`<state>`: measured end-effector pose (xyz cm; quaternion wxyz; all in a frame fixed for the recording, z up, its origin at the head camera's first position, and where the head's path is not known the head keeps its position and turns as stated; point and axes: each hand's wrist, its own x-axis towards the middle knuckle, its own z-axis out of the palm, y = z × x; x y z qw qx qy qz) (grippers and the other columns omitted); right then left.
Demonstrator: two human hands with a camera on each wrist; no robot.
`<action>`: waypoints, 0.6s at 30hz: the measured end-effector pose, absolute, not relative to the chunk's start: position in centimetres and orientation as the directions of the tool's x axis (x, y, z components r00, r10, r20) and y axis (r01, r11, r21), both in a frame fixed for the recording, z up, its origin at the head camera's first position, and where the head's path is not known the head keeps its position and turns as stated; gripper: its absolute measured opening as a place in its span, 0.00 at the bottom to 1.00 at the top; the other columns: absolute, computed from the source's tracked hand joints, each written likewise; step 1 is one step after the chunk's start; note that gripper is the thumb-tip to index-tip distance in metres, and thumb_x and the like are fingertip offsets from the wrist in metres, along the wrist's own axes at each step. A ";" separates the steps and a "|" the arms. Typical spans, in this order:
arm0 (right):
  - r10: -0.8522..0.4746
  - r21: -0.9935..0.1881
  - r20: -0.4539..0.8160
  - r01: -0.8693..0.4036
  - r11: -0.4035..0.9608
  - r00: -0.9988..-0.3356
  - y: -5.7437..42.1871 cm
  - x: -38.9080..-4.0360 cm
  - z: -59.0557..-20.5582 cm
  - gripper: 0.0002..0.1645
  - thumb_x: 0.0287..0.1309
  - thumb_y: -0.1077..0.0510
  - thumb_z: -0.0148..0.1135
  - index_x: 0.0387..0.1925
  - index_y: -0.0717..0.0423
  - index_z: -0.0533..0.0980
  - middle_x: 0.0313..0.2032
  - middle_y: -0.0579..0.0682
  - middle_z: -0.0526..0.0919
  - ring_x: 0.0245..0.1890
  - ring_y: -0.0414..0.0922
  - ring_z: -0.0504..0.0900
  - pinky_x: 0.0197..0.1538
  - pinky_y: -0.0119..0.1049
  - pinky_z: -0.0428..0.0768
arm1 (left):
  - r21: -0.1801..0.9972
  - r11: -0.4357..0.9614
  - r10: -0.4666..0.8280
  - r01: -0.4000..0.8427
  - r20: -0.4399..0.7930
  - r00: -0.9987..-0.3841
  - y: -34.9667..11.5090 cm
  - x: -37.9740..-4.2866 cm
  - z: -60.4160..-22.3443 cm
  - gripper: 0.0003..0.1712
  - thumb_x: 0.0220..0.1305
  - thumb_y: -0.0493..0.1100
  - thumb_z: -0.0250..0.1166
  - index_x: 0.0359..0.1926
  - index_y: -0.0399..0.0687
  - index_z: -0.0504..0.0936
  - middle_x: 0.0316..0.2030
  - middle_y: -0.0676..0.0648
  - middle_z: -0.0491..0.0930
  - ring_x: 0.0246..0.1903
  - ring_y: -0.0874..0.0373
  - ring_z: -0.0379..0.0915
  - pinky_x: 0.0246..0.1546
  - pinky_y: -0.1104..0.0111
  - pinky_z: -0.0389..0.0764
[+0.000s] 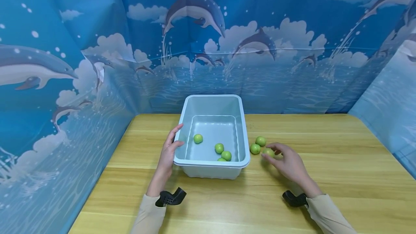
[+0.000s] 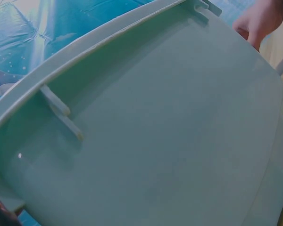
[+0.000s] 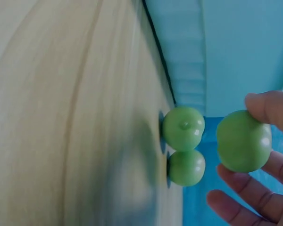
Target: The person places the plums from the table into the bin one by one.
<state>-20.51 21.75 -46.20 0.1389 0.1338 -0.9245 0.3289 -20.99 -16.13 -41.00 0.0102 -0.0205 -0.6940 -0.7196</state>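
A pale grey-blue plastic bin stands on the table, with several small round green fruits on its floor. My left hand grips the bin's left rim, thumb over the edge; the left wrist view is filled by the bin's wall. Right of the bin, my right hand pinches one green fruit between thumb and fingers, raised off the table in the right wrist view. Two more green fruits, one nearer and one farther, lie side by side between that hand and the bin.
The wooden table carries all of this. A blue dolphin-print sheet hangs behind it and along both sides. Each wrist bears a black camera mount, one on the left and one on the right.
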 end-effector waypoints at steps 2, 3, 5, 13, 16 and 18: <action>-0.156 -0.568 0.358 -0.347 0.746 -0.920 21.5 -20.5 -46.0 0.23 0.55 0.46 0.66 0.46 0.58 0.78 0.40 0.54 0.82 0.39 0.52 0.78 0.38 0.50 0.75 | 0.998 -0.034 0.012 0.043 0.044 -0.999 -16.2 -21.0 -41.1 0.32 0.64 0.34 0.49 0.69 0.53 0.63 0.72 0.49 0.45 0.70 0.50 0.35 0.64 0.45 0.40; -0.153 -0.568 0.364 -0.350 0.745 -0.918 21.4 -20.4 -45.9 0.23 0.55 0.46 0.66 0.46 0.58 0.78 0.41 0.53 0.82 0.39 0.52 0.78 0.38 0.50 0.75 | 0.999 -0.032 0.011 0.044 0.044 -0.999 -16.2 -21.0 -41.1 0.32 0.64 0.34 0.49 0.69 0.53 0.63 0.72 0.49 0.45 0.70 0.50 0.35 0.64 0.45 0.40; -0.149 -0.567 0.377 -0.355 0.743 -0.914 21.2 -20.3 -45.7 0.23 0.55 0.46 0.66 0.46 0.58 0.78 0.41 0.53 0.82 0.38 0.51 0.78 0.38 0.49 0.74 | 0.999 -0.031 0.010 0.044 0.045 -0.999 -16.2 -21.0 -41.1 0.32 0.64 0.34 0.49 0.68 0.54 0.63 0.72 0.49 0.45 0.70 0.50 0.35 0.64 0.45 0.40; -0.141 -0.561 0.443 -0.396 0.727 -0.885 20.7 -19.9 -45.1 0.22 0.54 0.48 0.67 0.45 0.59 0.79 0.39 0.51 0.81 0.36 0.49 0.78 0.36 0.49 0.75 | 0.998 -0.031 0.015 0.045 0.046 -0.999 -16.2 -20.9 -41.1 0.32 0.63 0.34 0.49 0.69 0.54 0.63 0.72 0.49 0.45 0.70 0.51 0.36 0.64 0.45 0.40; -0.143 -0.550 0.480 -0.423 0.720 -0.866 20.6 -19.8 -44.9 0.20 0.54 0.50 0.68 0.44 0.58 0.79 0.38 0.50 0.81 0.35 0.48 0.77 0.35 0.49 0.75 | 0.998 -0.032 0.016 0.046 0.046 -0.999 -16.2 -21.0 -41.1 0.32 0.63 0.34 0.48 0.69 0.54 0.63 0.72 0.49 0.45 0.70 0.51 0.36 0.64 0.45 0.40; -0.146 -0.542 0.500 -0.440 0.716 -0.854 20.5 -19.8 -44.8 0.20 0.53 0.51 0.69 0.44 0.58 0.79 0.37 0.49 0.81 0.35 0.47 0.77 0.34 0.48 0.74 | 0.998 -0.033 0.016 0.049 0.049 -0.999 -16.2 -21.0 -41.1 0.32 0.63 0.33 0.48 0.69 0.53 0.63 0.72 0.49 0.45 0.70 0.51 0.36 0.64 0.45 0.40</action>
